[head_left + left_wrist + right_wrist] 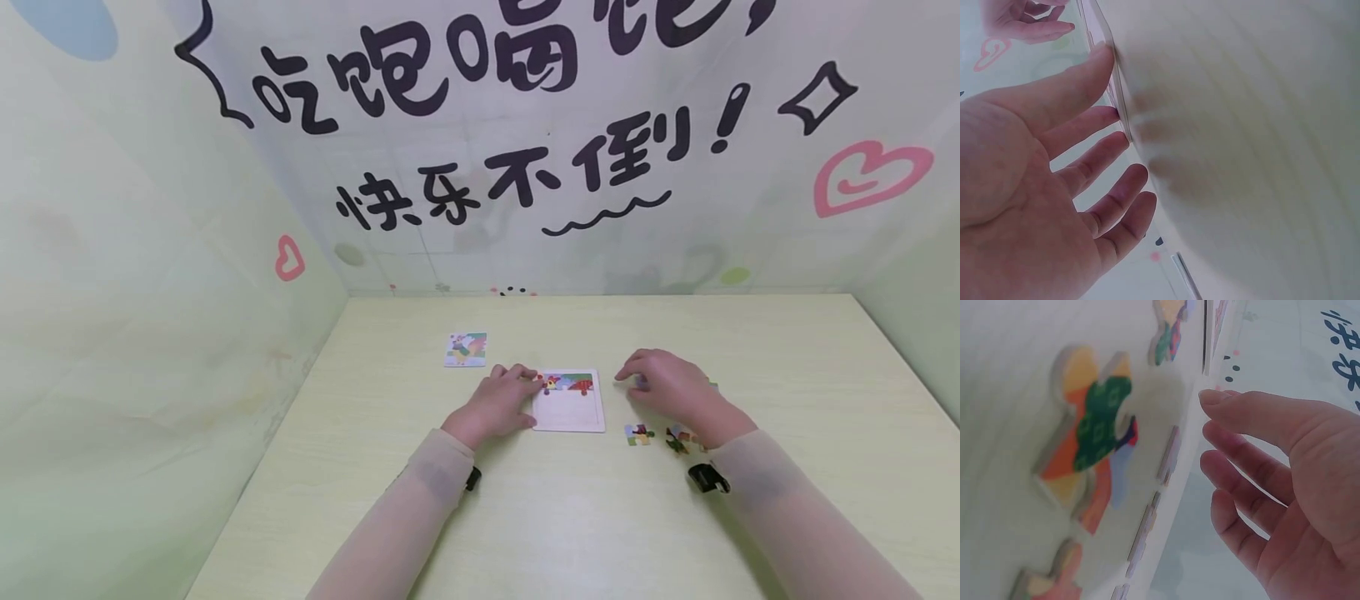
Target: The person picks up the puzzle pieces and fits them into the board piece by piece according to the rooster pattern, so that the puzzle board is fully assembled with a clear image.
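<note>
A white puzzle tray (567, 412) lies on the table, its top row filled with joined colourful puzzle pieces (567, 382). At the tray's left edge is my left hand (501, 401), thumb and fingertips touching the rim, fingers spread and slightly bent. My right hand (670, 384) hovers to the right of the tray, fingers loosely bent with nothing between them in the right wrist view. Below it lie a loose puzzle piece (638, 434) and a piece with green and orange print (1100, 425). Further pieces are partly hidden under the right hand.
A square picture card (466, 350) with a bird printed on it lies behind and left of the tray. Printed cloth walls (525, 250) stand at the back and both sides of the table (555, 517).
</note>
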`<action>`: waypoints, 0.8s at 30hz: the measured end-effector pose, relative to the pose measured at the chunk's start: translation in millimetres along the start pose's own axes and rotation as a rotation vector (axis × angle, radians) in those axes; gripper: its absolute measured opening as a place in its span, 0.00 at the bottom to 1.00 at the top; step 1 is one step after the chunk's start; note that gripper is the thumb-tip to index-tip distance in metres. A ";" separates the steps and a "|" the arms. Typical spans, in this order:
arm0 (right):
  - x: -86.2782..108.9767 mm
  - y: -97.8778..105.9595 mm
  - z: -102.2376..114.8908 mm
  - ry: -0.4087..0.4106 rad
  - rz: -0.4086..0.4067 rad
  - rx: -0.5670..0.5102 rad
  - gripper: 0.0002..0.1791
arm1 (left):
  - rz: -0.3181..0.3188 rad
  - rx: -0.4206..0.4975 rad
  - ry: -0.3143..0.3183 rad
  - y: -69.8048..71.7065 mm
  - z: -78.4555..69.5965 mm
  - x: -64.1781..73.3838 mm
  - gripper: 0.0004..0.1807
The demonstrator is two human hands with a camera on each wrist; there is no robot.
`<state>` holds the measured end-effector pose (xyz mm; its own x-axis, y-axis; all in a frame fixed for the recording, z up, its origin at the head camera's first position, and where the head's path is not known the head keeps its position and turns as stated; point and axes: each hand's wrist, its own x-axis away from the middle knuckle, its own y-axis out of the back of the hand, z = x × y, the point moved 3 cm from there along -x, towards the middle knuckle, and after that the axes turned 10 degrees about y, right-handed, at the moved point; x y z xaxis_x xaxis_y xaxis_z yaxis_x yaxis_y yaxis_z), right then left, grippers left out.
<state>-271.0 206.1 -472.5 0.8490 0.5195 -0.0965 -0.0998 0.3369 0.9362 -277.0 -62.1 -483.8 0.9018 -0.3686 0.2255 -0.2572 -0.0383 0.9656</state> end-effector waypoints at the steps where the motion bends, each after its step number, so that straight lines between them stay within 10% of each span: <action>1: 0.9 0.0 -1.1 -0.008 -0.002 -0.002 0.13 | 0.001 -0.001 0.000 -0.1 0.0 -0.1 0.39; 24: 20.7 2.0 -13.9 -0.077 0.013 -0.064 0.15 | 0.003 0.015 -0.001 -0.3 -0.2 -0.4 0.39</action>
<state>-260.8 228.5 -477.3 0.8845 0.4632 -0.0565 -0.1415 0.3815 0.9135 -277.2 -61.8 -484.1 0.9005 -0.3700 0.2283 -0.2652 -0.0515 0.9628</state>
